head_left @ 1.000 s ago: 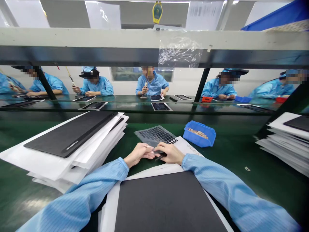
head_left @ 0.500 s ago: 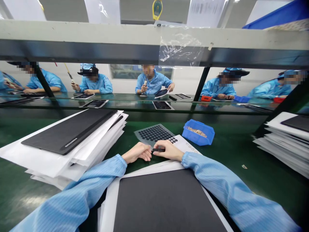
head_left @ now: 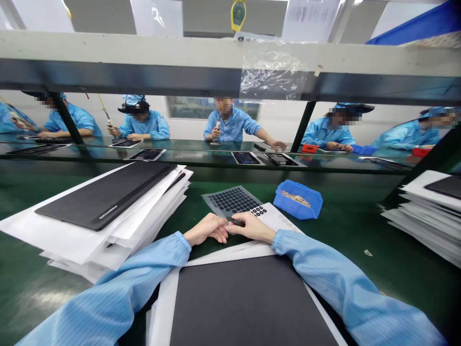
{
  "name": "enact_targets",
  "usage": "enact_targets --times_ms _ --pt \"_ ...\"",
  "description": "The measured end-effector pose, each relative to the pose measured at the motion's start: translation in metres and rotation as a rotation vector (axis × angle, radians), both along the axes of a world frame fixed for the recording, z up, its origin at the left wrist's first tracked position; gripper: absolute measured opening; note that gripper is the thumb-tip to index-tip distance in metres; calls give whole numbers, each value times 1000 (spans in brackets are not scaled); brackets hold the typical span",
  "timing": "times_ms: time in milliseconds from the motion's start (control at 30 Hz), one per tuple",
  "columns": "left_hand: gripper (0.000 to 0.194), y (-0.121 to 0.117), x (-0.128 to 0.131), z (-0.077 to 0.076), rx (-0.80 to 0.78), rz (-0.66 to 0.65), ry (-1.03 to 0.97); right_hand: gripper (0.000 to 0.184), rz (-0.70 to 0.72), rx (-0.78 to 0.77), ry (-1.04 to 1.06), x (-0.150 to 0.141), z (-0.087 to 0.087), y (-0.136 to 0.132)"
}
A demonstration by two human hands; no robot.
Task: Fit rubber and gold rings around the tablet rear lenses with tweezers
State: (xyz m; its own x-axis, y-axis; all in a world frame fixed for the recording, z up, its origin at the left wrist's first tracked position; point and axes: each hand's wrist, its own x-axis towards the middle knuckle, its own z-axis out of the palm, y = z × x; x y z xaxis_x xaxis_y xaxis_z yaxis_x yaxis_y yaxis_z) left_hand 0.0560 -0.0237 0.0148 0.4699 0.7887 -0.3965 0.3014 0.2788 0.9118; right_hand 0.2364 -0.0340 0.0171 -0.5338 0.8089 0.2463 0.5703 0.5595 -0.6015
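Head view: right hand (head_left: 252,228), fingers closed, pinching a small black strip (head_left: 234,221) above a white card (head_left: 279,216). Left hand (head_left: 207,229), loosely curled, holds nothing visible, just beside it. Nearby: grey sheet of black dots (head_left: 232,201); blue bin (head_left: 297,202) of tan parts (head_left: 295,198); black pad (head_left: 237,302) on white sheet (head_left: 162,307).

The one head-worn camera looks forward and down from just above the person's left hand (head_left: 205,229) and right hand (head_left: 252,227), close over a green workbench (head_left: 378,283). Its wide view passes under a grey shelf beam (head_left: 144,77) at upper frame to co-workers (head_left: 232,125) opposite.
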Motion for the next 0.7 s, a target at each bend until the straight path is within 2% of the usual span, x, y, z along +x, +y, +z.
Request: enact_targets --times_ms 133,267,400,500,600,700 --pt "25 9 -3 0 7 59 -50 14 46 -1 -49 -1 1 -2" --pt "28 38 -17 4 79 255 -115 5 150 -28 -136 -2 5 -7" --pt "29 61 -40 10 111 360 -133 14 190 13 -260 8 18 -2" --pt "30 59 -51 11 85 327 -96 18 42 112 -322 34 30 12" --pt "29 48 -48 8 49 239 -30 18 -152 189 -349 62 35 24" --pt "26 34 -33 4 20 128 35 19 -187 196 -367 70 32 25"
